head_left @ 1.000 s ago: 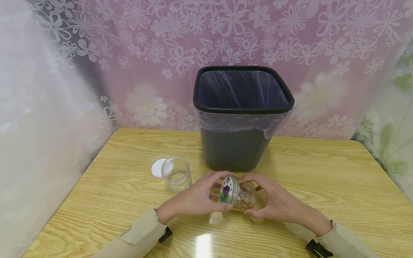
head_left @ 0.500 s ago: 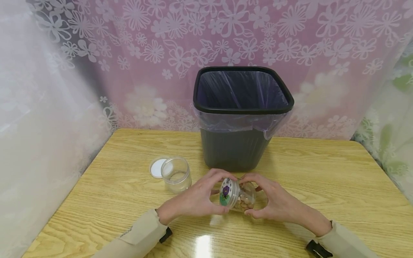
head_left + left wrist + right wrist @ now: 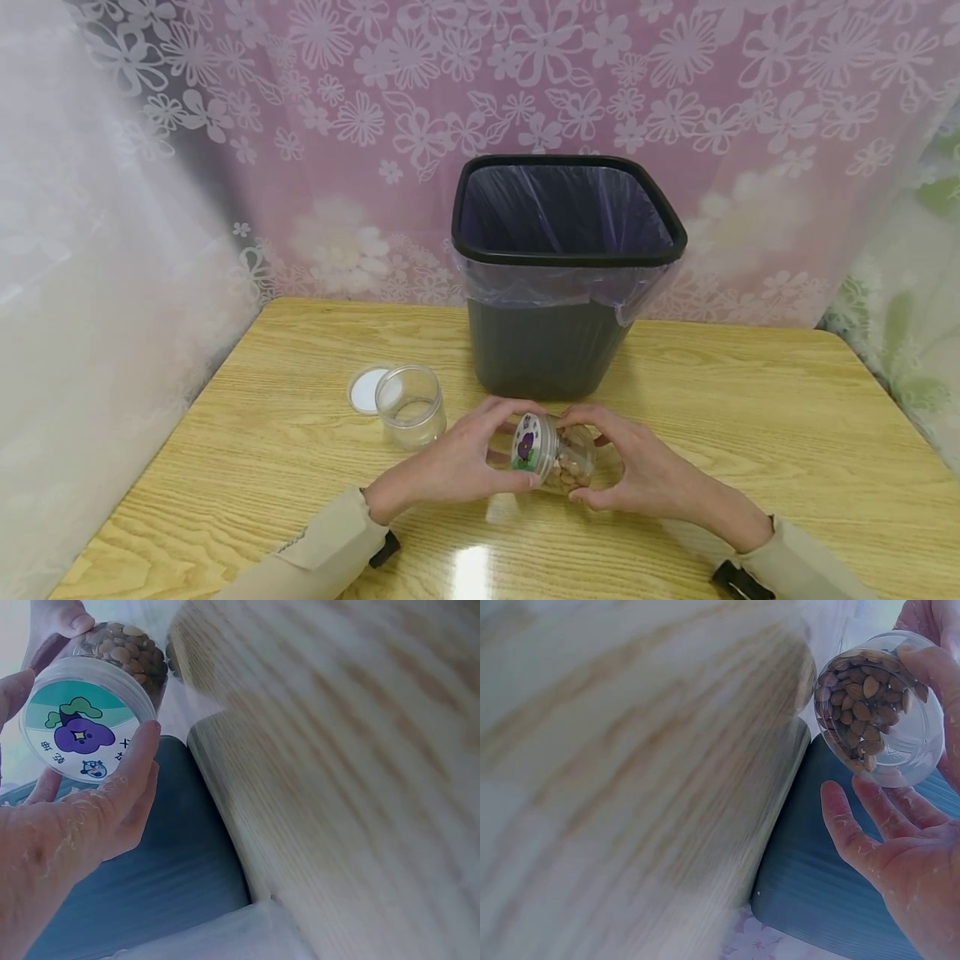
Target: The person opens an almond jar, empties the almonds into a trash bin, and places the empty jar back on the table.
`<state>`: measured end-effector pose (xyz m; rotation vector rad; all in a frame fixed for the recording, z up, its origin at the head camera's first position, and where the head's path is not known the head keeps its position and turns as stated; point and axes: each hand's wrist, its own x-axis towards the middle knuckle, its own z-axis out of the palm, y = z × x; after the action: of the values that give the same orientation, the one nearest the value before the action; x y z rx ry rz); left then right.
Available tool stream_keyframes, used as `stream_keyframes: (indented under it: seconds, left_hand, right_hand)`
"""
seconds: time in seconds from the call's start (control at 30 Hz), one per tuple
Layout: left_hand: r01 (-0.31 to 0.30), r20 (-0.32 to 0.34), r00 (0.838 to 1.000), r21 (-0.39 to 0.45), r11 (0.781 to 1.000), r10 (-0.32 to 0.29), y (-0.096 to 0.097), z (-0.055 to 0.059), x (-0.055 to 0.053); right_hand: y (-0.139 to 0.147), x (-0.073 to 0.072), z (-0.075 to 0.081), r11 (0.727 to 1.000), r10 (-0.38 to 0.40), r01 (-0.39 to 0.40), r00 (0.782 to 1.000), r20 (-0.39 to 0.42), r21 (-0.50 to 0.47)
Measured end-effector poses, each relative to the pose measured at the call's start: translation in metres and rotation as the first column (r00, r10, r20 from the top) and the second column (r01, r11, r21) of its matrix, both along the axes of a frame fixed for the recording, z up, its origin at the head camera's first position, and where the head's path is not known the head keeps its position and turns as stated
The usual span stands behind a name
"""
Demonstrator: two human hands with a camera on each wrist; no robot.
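Observation:
A clear plastic jar of almonds (image 3: 573,458) is held tilted just above or on the table; I cannot tell whether it touches. Its round lid (image 3: 527,443), printed with a purple figure, faces left. My left hand (image 3: 472,454) grips the lid's rim between thumb and fingers. Around the jar's base end curls my right hand (image 3: 637,467), thumb nearest me. In the right wrist view the almonds (image 3: 862,701) lie heaped to one side through the clear bottom. The left wrist view shows the lid's label (image 3: 82,739) with the left fingers at its edge.
An open clear jar (image 3: 411,412) stands left of my left hand. Partly behind it lies a lid with a white disc (image 3: 366,390). A dark bin (image 3: 543,350) with a purple liner stands at the table's back, and a floral curtain (image 3: 337,125) hangs behind.
My left fingers and thumb loosened and shifted along the lid's rim, then closed on it again. The lid's print has turned slightly. My right hand and the jar have stayed nearly in place.

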<state>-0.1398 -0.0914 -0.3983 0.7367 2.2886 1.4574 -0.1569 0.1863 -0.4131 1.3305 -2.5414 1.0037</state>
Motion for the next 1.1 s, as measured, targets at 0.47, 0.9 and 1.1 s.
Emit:
stream_keyframes:
  seconds: [0.47,0.9,1.1]
  left_hand:
    - [-0.019,0.031,0.999,-0.023,1.0,0.02,-0.0001,0.0008,0.0001]
    - [0.013,0.005,1.0,0.015,1.0,-0.013,0.0,0.0018,-0.0005]
    - [0.0,0.031,1.0,0.036,0.999,-0.001,0.0002,0.0002,-0.0012]
  right_hand:
    - [-0.0005,0.0008,0.0003,1.0,0.017,-0.017,1.0,0.003,-0.013]
    - [-0.0008,-0.0002,-0.0004,1.0,0.017,-0.018,1.0,-0.022,-0.015]
    - [-0.0008,0.0007,0.0002,1.0,0.012,-0.013,1.0,-0.016,-0.015]
